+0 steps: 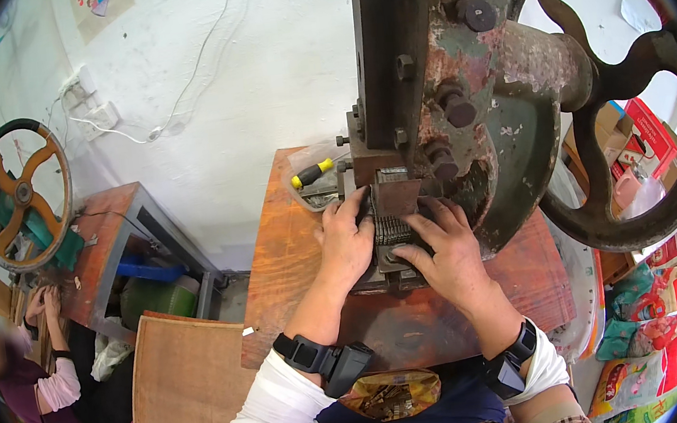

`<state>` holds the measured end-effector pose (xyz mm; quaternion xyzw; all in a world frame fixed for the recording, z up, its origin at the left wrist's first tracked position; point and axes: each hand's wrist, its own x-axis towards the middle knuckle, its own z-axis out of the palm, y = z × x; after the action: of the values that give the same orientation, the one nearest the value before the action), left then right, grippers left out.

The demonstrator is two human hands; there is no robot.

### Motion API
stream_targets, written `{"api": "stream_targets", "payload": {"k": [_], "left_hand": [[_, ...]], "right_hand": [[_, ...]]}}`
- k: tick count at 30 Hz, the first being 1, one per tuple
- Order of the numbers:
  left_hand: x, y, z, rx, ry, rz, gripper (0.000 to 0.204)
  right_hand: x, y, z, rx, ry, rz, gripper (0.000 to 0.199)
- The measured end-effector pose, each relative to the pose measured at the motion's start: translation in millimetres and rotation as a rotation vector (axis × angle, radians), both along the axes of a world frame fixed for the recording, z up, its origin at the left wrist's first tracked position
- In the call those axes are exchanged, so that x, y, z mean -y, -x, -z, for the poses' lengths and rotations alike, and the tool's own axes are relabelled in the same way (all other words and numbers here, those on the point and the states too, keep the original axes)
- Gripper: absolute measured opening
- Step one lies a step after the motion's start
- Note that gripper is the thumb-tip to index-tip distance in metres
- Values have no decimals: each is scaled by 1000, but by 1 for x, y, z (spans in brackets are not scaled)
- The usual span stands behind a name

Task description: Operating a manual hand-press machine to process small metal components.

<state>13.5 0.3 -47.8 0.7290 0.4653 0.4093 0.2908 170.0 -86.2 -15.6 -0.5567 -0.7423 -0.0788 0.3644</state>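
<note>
While both hands are working under the press head: the lines below are telling how things are lying.
Left hand: the left hand (pixel 345 240) is resting on the press bed, its fingers (pixel 357 207) curling loosely against the left side of a ribbed metal piece (pixel 391 230), pressing it rather than gripping.
Right hand: the right hand (pixel 446 251) is lying flat, fingers spread over the right side of that piece, not closing around it.
Ribbed metal piece: grey, finely ridged, sitting on the bed directly beneath the dark ram block (pixel 394 194).
Edges: the rusty hand press (pixel 459 97) is crowding the tabletop (pixel 280 251); its flywheel (pixel 626 95) is overhanging the right edge.
Open room: bare wood is showing left of the hands and along the near edge.
Behind: a yellow-handled screwdriver (pixel 311 173) is lying near the back-left corner.
</note>
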Motion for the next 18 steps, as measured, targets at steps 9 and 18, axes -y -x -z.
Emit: {"api": "stream_targets", "payload": {"k": [9, 18], "left_hand": [[10, -1, -11, -222, 41, 22, 49], [17, -8, -20, -362, -99, -19, 45]], "right_hand": [[-29, 2, 7, -233, 37, 55, 81], [6, -16, -10, -280, -5, -31, 66]]}}
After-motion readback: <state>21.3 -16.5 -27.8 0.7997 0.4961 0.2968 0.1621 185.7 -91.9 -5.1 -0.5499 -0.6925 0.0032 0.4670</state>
